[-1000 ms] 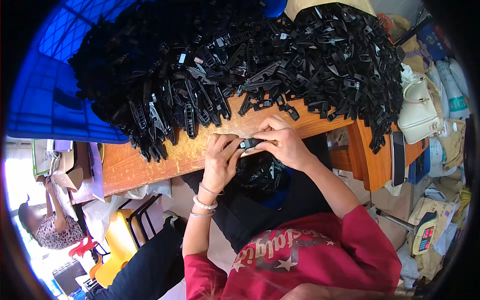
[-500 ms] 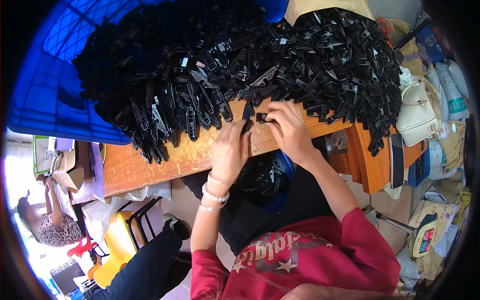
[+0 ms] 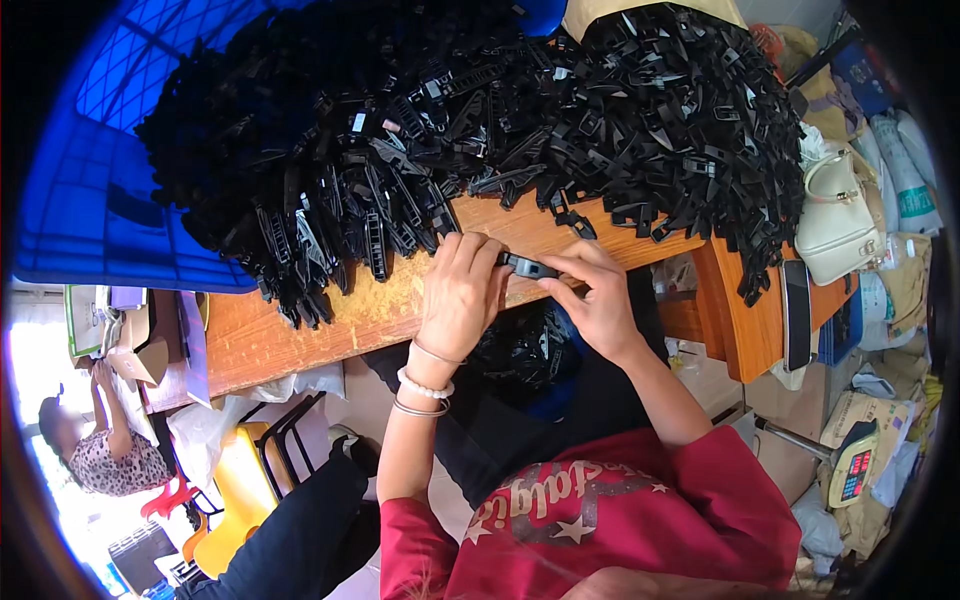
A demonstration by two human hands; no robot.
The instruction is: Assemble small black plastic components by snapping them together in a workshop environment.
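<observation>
Between my two hands is a black plastic piece [image 3: 530, 268], held level just over the table's front edge. My left hand [image 3: 462, 292], with bracelets on its wrist, is closed round the piece's left end, and its fingers hide that end. The thumb and fingers of my right hand [image 3: 600, 300] pinch the right end. Beyond my hands lies a heap of long, ribbed black plastic parts [image 3: 375, 215] at the left. Smaller black clip-like parts [image 3: 680, 130] are heaped at the right, with some near the bare wood of the table [image 3: 330, 330].
A blue plastic crate [image 3: 90, 230] stands tipped at the far left. Below the table edge sits a container with black parts [image 3: 525, 350]. At right are a phone [image 3: 796, 315], a white handbag [image 3: 840, 215] and a scale [image 3: 852, 475]. Another person [image 3: 110, 450] is at left.
My hands have come together; both now grip one piece that lies level between them. Before, they were apart, with dark parts at the fingers of each.
</observation>
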